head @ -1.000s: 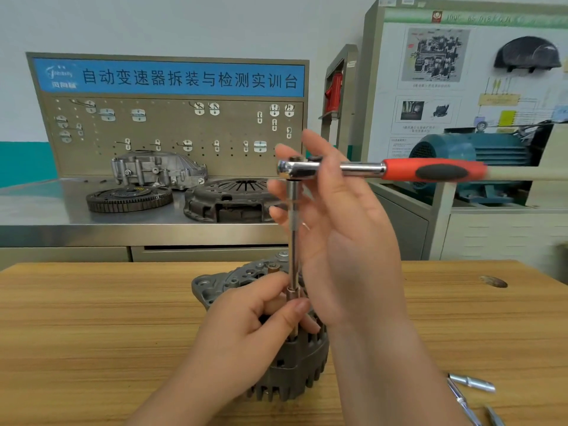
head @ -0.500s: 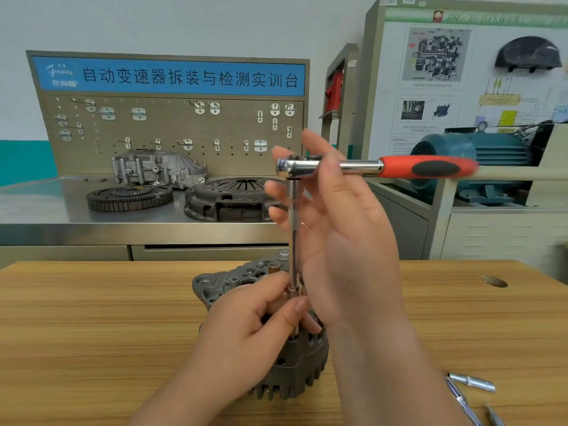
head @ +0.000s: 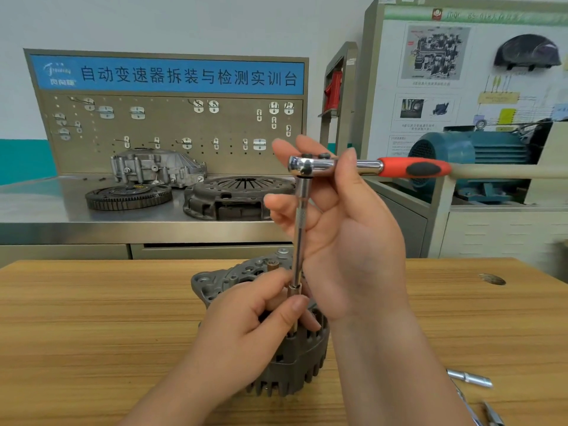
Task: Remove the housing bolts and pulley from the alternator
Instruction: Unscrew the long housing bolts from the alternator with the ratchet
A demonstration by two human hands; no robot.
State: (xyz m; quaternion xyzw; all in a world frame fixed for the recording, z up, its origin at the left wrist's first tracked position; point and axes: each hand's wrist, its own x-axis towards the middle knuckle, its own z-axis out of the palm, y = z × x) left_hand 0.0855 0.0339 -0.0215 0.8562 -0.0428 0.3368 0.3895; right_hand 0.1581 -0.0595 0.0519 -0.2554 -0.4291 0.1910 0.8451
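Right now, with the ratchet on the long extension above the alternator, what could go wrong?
The extension bar is long and only the left hand pinches the socket at its foot; a tilt could make the socket slip. The right hand grips the ratchet near its head, not the red handle, so turning force may be weak. The alternator stands unclamped on the table and might tip.

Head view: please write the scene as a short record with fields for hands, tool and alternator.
alternator: stands on the wooden table
tool: ratchet with red handle, extension bar upright
left hand: pinches the bar's lower end at the alternator
right hand: holds the ratchet near its head
beside: loose metal pieces at the table's right
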